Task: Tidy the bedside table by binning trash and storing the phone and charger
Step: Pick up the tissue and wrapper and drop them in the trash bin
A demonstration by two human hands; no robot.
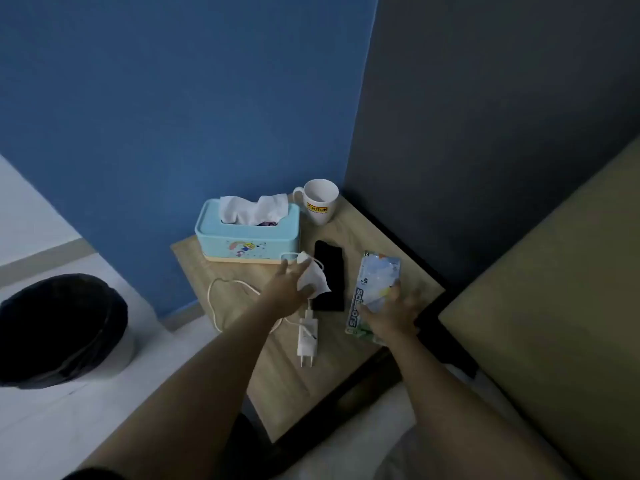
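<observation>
So the bedside table (374, 237) is a pale wood-grain laminate slab with a dark edge, tucked in the corner. Off its left side, down on the floor, sits the bin (59, 327) — round, lined with a crinkly black bag; can't see anything inside it. At the back of the table is a light blue plastic tissue box (247, 233) with a cartoon print, soft white tissues bunched out of the top slot. Right of that box is a glossy white mug (318, 200) with a JOTUN logo; nothing visible inside.

My right hand (391, 313) is clamped on a shiny plastic scissors packet (375, 289) at the table's right edge. The phone (329, 275) — flat black slab — lies between the packet and my left hand (287, 285), which is pinching a crumpled white tissue (311, 277) that overlaps the phone. Just below that hand lies the boxy white charger (307, 337), prongs toward me, its thin cable (221, 289) looping left.
</observation>
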